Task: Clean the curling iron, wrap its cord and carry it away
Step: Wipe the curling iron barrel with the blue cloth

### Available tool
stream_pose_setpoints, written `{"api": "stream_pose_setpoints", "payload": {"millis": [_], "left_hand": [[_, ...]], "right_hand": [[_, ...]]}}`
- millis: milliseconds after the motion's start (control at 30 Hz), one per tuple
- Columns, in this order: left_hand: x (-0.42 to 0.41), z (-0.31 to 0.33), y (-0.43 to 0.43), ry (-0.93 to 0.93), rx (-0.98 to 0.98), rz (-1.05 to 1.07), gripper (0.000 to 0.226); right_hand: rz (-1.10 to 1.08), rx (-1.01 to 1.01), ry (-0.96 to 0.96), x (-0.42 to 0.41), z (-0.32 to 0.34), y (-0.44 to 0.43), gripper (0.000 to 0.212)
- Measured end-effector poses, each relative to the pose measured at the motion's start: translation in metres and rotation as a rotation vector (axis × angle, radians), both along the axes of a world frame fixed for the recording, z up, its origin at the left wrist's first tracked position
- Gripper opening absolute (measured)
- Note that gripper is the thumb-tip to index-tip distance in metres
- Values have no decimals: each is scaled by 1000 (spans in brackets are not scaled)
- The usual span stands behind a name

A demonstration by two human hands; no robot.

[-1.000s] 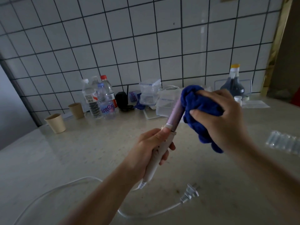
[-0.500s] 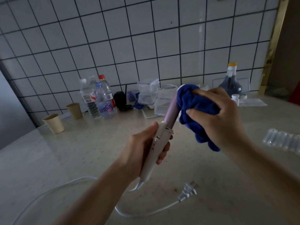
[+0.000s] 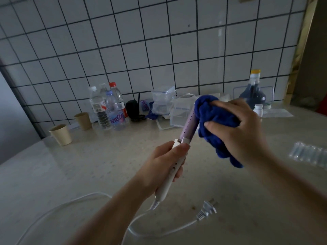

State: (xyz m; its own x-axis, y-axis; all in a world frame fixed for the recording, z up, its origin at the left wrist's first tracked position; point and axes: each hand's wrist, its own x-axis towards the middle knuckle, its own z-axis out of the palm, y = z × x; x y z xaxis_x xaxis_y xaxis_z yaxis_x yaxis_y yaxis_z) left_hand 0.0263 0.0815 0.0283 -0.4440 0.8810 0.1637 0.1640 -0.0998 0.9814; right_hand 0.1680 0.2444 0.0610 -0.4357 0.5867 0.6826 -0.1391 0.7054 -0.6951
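Note:
My left hand (image 3: 159,165) grips the white handle of the curling iron (image 3: 188,128), which tilts up and to the right above the counter. Its lilac barrel shows between the two hands; the tip is hidden inside a bunched blue cloth (image 3: 210,114). My right hand (image 3: 237,128) is closed on that cloth and presses it around the upper barrel. The white cord (image 3: 159,232) trails loose from the handle's base across the counter, and its plug (image 3: 207,210) lies flat below my hands.
Along the tiled wall stand two paper cups (image 3: 61,134), several plastic water bottles (image 3: 113,110), a black object (image 3: 132,109), clear plastic boxes (image 3: 178,112), a dark jug (image 3: 252,93) and a small white bottle (image 3: 258,108). A strip of clear vials (image 3: 311,153) lies at right.
The right hand with the cloth has slid up the barrel toward the tip, exposing more lilac barrel. My left hand shifted slightly on the handle; cord and plug stay put.

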Motion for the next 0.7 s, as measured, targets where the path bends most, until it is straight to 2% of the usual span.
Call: {"api": "stream_pose_setpoints", "payload": {"millis": [100, 133, 200, 267, 400, 467, 567, 600, 700], "left_hand": [[-3, 2, -2, -14, -6, 40, 47], [-4, 4, -2, -24, -8, 57, 46], [-7, 7, -4, -17, -20, 68, 43], [-6, 6, -4, 15, -36, 47, 39], [1, 0, -4, 34, -55, -3, 51], [0, -2, -3, 52, -34, 0, 49], [-9, -3, 0, 57, 7, 56, 45], [-12, -3, 0, 71, 18, 74, 48], [-15, -5, 1, 157, 29, 83, 45]], "right_hand": [[277, -82, -135, -6, -9, -17, 46], [304, -57, -180, -8, -14, -21, 48], [253, -13, -194, -10, -19, -22, 49], [168, -6, -116, -9, -16, -16, 47], [-58, -3, -25, -3, -3, 3, 43], [-8, -2, -55, -2, -4, 1, 44], [295, -35, -156, -8, -15, -17, 45], [324, -1, -196, -10, -19, -22, 45], [189, 57, -171, -11, -21, -18, 49]]}}
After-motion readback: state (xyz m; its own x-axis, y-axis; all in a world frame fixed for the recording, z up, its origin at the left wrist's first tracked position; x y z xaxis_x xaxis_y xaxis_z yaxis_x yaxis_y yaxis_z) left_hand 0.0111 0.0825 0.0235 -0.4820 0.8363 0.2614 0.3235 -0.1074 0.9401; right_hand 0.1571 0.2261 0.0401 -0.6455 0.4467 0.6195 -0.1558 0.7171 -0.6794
